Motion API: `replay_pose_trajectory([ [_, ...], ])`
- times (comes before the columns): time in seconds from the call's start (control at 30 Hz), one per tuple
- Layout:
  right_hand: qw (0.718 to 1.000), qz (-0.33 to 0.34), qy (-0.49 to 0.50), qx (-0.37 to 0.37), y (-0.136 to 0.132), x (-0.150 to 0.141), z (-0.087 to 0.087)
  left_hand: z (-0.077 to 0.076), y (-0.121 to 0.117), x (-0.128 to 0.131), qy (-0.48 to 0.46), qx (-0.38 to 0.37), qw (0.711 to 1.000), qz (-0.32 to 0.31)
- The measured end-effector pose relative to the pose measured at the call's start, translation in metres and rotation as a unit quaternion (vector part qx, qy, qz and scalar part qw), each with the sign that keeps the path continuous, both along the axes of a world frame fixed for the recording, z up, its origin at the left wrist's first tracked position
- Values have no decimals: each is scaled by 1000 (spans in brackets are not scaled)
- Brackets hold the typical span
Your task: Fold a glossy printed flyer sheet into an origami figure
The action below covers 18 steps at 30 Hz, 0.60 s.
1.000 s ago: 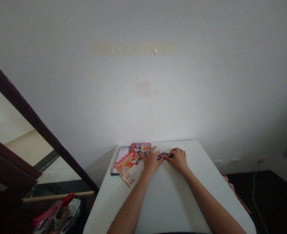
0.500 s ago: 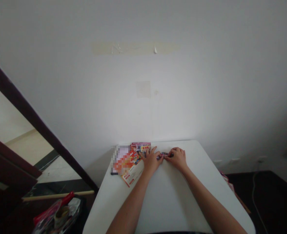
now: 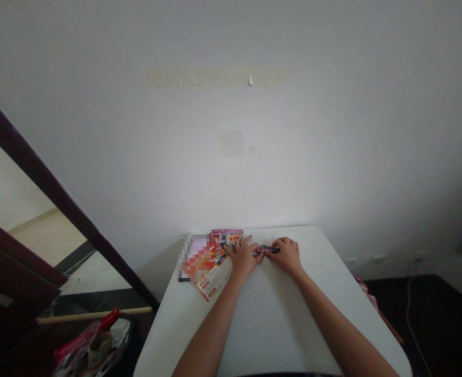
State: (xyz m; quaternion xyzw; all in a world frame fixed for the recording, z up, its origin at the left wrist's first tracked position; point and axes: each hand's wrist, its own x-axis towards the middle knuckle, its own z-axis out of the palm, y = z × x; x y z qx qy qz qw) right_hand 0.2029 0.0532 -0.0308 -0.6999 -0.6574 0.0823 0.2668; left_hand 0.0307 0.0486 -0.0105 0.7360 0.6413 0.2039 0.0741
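Observation:
Between my two hands, low over the white table (image 3: 266,324), is a small folded strip of dark, colourful printed paper (image 3: 265,249). My left hand (image 3: 244,257) pinches its left end between thumb and forefinger, with the other fingers spread toward the flyers. My right hand (image 3: 288,255) has its fingers closed on the right end. Beside my left hand lie printed flyers: an orange and white one (image 3: 215,277) and, behind it, a reddish one (image 3: 223,237) with a yellow price label. My fingers cover part of the strip.
The table's far edge meets a pale wall (image 3: 294,157) with old tape marks (image 3: 219,77). On the floor at the left, a bag of clutter (image 3: 97,345) stands near a wooden stick (image 3: 93,315). A cable (image 3: 409,314) hangs at the right.
Both hands stay in nearly the same place on the strip. Only slight finger movement shows, and the flyers lie as before.

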Motion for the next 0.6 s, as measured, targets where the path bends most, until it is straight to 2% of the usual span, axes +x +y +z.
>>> replay_pose_trajectory([
  [0.6,1000,4,1,-28,4,6,3,2,-1,-6,-2,-15,1000,-2],
])
